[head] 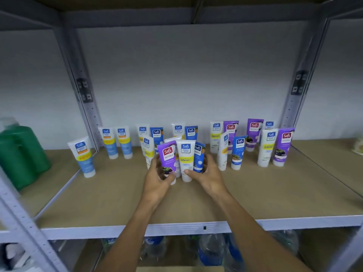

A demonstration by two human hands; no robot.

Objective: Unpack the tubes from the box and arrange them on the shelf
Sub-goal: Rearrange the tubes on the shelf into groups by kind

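**Forearms over the shelf rail, hands on a three-tube cluster**

Both forearms cross the grey front rail (176, 229) of the shelf (110, 199) and reach to the middle of its brown board. Between them, at the bottom edge of the view, we see a strip of brown cardboard (180, 269). We cannot tell whether it is the box.

1. The left hand (157, 179) grips a purple tube (168, 158), with the thumb on its front and the fingers curled behind it.
2. The right hand (208, 175) clasps a white tube (185, 160) and a blue tube (198, 158) together. The thumb presses on the white one and the fingers wrap behind the blue one.
3. All three stand cap down, side by side and touching. We cannot tell whether their caps rest on the board.

Other tubes (177, 130) stand cap down behind and to both sides, toward the back wall. A lone tube (83, 156) leans slightly at the far left of the shelf.

Containers:
- Green jugs (21, 154) stand in the bay to the left. Their walls are opaque, so we cannot read their contents.
- Clear plastic bottles (210, 250) with blue labels stand on the level below. They are too blurred for us to judge their fill.
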